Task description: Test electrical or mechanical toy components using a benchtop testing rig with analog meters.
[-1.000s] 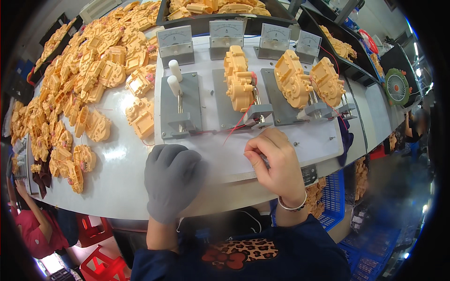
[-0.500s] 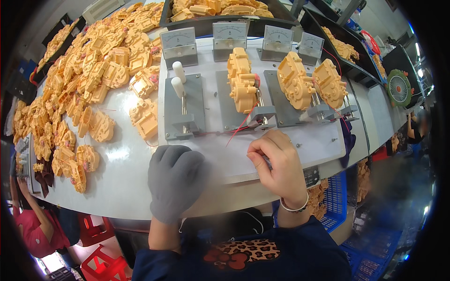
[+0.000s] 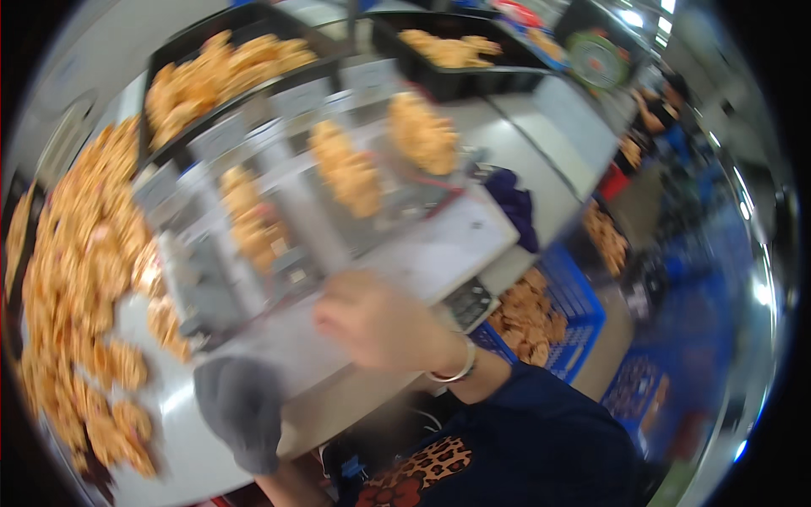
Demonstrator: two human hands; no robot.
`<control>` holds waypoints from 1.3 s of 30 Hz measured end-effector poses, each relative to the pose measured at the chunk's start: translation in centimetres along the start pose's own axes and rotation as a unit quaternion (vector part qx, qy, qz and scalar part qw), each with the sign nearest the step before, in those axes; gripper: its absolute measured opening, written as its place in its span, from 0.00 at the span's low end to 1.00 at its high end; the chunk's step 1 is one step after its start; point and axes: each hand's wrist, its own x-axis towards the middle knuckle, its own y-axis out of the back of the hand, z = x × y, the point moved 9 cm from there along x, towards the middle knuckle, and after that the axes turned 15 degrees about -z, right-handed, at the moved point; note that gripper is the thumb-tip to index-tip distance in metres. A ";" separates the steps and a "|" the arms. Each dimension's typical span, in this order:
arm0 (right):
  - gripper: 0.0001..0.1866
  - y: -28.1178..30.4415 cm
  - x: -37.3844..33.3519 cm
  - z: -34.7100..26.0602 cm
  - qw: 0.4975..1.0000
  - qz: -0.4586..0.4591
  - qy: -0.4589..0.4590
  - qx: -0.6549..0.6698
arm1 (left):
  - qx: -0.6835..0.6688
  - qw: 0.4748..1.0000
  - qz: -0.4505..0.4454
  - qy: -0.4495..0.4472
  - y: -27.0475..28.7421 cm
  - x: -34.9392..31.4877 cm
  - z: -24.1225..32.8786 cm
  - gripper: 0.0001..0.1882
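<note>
My left hand (image 3: 241, 410), in a grey glove, hovers at the table's front edge, smeared by motion, its fingers hard to make out. My bare right hand (image 3: 363, 319), with a bracelet at the wrist, is curled closed above the front of the white board (image 3: 439, 253); what it may hold is hidden. Beyond it, orange-yellow plastic gear housings stand on grey test fixtures: a left housing (image 3: 253, 215), a middle housing (image 3: 345, 169) and a right housing (image 3: 422, 133). The leftmost fixture (image 3: 207, 279) bears no housing. Both hands are apart from the housings.
Loose housings (image 3: 84, 262) heap up along the left. Analog meters line the board's back, before a black tray (image 3: 329, 72) of housings; another black tray (image 3: 473, 83) is farther right. A blue basket (image 3: 583, 329) of housings stands below the right edge. A person (image 3: 659, 114) is far right.
My view has swung to the right and blurred, so the board appears tilted and farther left. My hands stay near the front edge, the right still curled. The housings remain on their fixtures.
</note>
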 end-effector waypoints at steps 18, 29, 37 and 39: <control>0.06 -0.6 -1.0 0.7 0.997 0.074 0.012 -0.023 | 0.054 0.997 0.050 -0.039 0.3 -0.1 1.1 0.11; 0.07 -0.7 -1.0 0.7 0.997 0.072 0.008 -0.027 | 0.060 0.997 0.039 0.018 0.1 -0.1 0.5 0.09; 0.07 -0.4 -1.0 0.7 0.999 0.050 0.003 -0.004 | 0.051 0.998 0.041 0.014 0.2 0.1 0.8 0.10; 0.07 -0.5 -1.0 0.6 0.998 0.053 0.008 -0.014 | 0.046 0.998 0.040 0.021 0.1 0.0 0.6 0.10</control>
